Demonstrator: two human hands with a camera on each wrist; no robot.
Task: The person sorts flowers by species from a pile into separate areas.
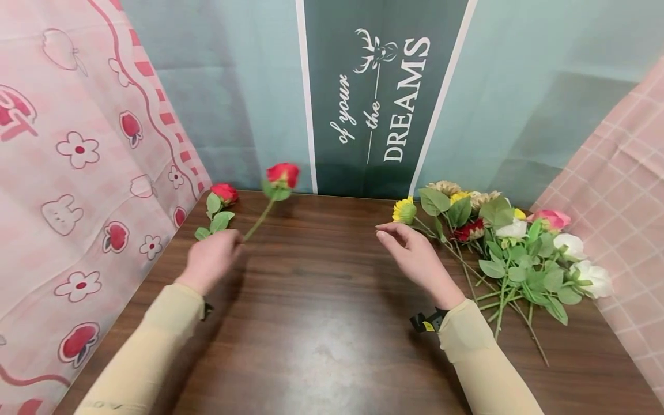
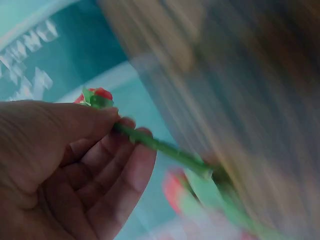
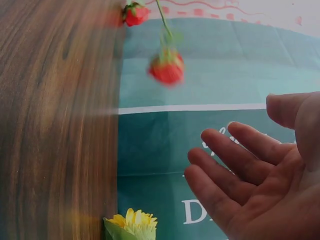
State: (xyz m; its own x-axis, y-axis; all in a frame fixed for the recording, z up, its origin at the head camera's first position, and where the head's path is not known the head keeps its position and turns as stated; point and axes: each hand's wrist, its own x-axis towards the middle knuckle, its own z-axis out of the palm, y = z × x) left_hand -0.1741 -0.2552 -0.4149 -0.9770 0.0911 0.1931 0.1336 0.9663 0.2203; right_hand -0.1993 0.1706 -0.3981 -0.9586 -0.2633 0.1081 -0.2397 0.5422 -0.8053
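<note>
Between thumb and fingertips my left hand (image 1: pixel 215 258) pinches the green stem of a red rose (image 1: pixel 282 174), its bloom tilted up and to the right above the table. In the left wrist view the cut end of the stem (image 2: pixel 172 151) sticks out past the fingers. Another red rose (image 1: pixel 224 193) with green leaves lies at the table's back left, just beyond that hand. Over the right half of the table hovers my right hand (image 1: pixel 415 256), fingers relaxed and palm bare in the right wrist view. A yellow flower (image 1: pixel 404 211) is just beyond its fingertips.
A heap of artificial flowers with white blooms (image 1: pixel 591 278), a pink bloom (image 1: pixel 552 219) and leafy stems covers the right side of the brown table (image 1: pixel 311 311). A green lettered cloth (image 1: pixel 384 115) hangs along the back edge, with pink patterned cloths (image 1: pixel 78 190) at the sides.
</note>
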